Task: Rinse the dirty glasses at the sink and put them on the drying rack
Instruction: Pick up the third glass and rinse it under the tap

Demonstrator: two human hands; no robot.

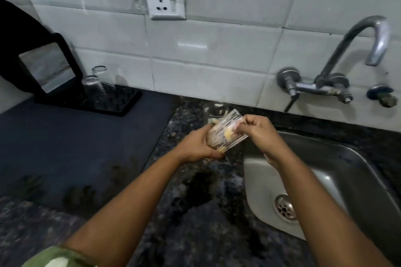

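A clear ribbed drinking glass with yellowish residue inside (225,131) is held tilted on its side above the dark speckled stone bench (195,212), just left of the stainless steel sink (338,158). The left hand (195,147) wraps its base end, its grip pressed around the lower wall. The right hand (257,131) pinches the rim end, with fingertips (239,124) that seem to reach at or into the mouth; blur hides exactly how.

The glass looks light for its size, rigid and brittle: a knock against the steel basin or the curved chrome wall tap (358,50) could chip it. No water runs from the tap, though the bench shows damp dark patches, so the wall may be slick. The ribs give some purchase. The safest hold is probably around the body with the whole palm, not by the thin rim alone, keeping one hand under the base while it moves to the spout.

A second clear tumbler (213,112) stands on the bench just behind the held one, still waiting. Two clear glasses set upside down (95,81) stand on the black studded drying rack (112,99) well to the left, against the white tiled wall (217,50). The rack lies at the far edge of a dark blue mat (65,136).
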